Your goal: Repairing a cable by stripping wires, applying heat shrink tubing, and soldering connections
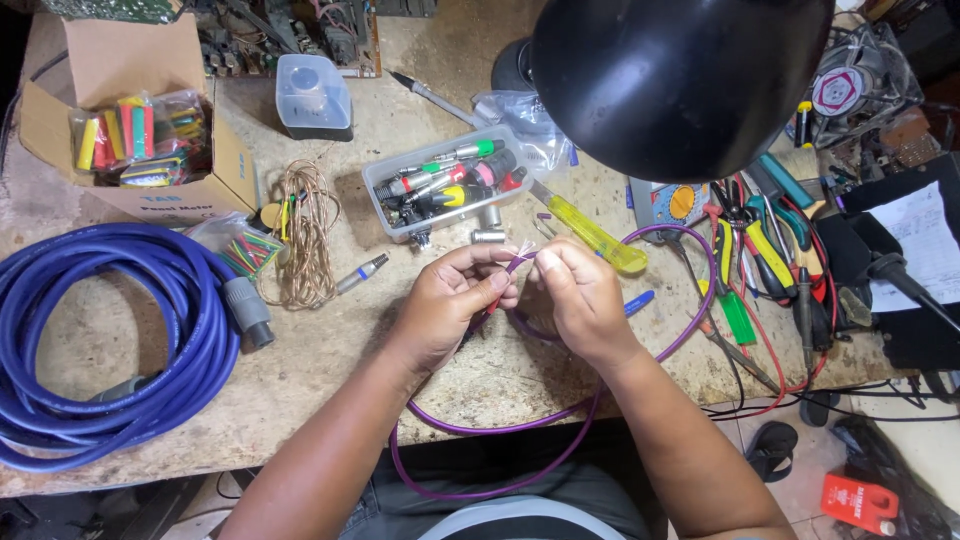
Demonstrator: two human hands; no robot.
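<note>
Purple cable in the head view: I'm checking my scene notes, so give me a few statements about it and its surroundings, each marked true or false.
1. Both hands, the left hand and the right hand, hold the end of the purple cable. True.
2. The purple cable lies wholly on the workbench. False: a loop hangs over the front edge toward the person's lap.
3. The coiled blue cable lies at the left of the bench. True.
4. The yellow-handled screwdriver is in the right hand. False: it lies on the bench beyond the hands.
5. The clear tray of connectors sits inside the cardboard box. False: it sits on the bench, apart from the box.
</note>
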